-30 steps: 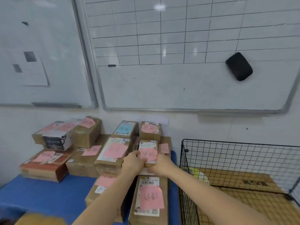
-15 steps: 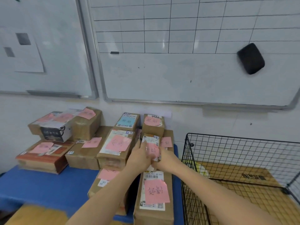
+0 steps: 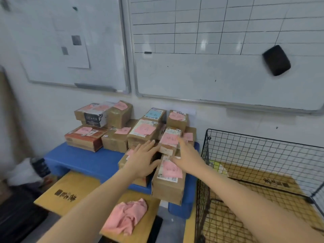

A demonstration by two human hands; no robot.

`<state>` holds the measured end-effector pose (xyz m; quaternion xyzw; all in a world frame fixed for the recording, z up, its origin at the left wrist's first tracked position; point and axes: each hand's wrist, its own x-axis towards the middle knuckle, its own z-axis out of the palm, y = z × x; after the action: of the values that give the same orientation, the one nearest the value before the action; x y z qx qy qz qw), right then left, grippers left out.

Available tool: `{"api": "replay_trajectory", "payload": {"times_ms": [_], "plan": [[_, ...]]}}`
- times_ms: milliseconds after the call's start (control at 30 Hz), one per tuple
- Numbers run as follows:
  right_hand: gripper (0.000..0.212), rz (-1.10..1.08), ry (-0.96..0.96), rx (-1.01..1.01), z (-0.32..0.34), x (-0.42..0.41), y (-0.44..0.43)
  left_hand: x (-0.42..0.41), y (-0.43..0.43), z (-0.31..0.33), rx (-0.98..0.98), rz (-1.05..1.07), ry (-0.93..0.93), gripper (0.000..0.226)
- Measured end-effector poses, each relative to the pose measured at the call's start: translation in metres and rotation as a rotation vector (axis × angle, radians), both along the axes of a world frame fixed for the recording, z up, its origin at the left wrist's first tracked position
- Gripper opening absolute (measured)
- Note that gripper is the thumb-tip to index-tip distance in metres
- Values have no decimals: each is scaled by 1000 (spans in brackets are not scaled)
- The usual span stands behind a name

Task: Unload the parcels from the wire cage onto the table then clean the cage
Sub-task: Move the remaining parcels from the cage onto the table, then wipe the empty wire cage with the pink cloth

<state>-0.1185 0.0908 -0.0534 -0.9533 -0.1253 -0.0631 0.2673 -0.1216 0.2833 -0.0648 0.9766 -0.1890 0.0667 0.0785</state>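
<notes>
On the blue counter (image 3: 84, 160) the parcels (image 3: 142, 132) sit stacked toward the wall, and one small parcel (image 3: 171, 141) with a pink note rests on the heap straight ahead of both hands, its long axis running away from the person. Flanking it, the left hand (image 3: 142, 161) and the right hand (image 3: 188, 155) are spread, fingers straight, gripping nothing; blur hides whether they touch it.

Just right of the counter stands the wire cage (image 3: 263, 155), outside the right arm. No parcel shows inside, only a pale yellow thing (image 3: 217, 166) in its near-left corner that I cannot identify.

Unloading looks finished, so cleaning seems next. For that, the pink cloth (image 3: 126, 218) lies crumpled on a cardboard sheet (image 3: 70, 193) beneath the left forearm, nearer the left hand.
</notes>
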Motion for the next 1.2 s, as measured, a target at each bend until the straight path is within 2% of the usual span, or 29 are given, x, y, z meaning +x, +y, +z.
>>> {"api": "replay_trajectory", "payload": {"times_ms": [100, 200, 400, 700, 867, 933, 1033, 1100, 1200], "plan": [[77, 76, 57, -29, -1, -31, 17, -45, 24, -3, 13, 80, 22, 80], [70, 183, 97, -33, -10, -62, 43, -83, 52, -17, 13, 214, 85, 60], [71, 329, 198, -104, -49, -91, 97, -121, 97, -37, 20, 362, 137, 63], [59, 265, 332, -173, -130, -62, 160, -103, 158, -45, -2, 399, 148, 65], [73, 127, 470, -246, -181, -38, 188, -84, 184, -53, -25, 363, 141, 65], [77, 133, 511, -329, -199, -33, 201, -77, 192, -57, -51, 356, 145, 65], [68, 174, 590, -316, -230, -34, 215, -64, 204, -57, -30, 331, 149, 66], [68, 107, 570, -297, -246, -37, 217, -57, 211, -53, -9, 313, 143, 67], [51, 64, 393, -362, -255, -36, 215, -47, 217, -48, -11, 263, 128, 66]]}}
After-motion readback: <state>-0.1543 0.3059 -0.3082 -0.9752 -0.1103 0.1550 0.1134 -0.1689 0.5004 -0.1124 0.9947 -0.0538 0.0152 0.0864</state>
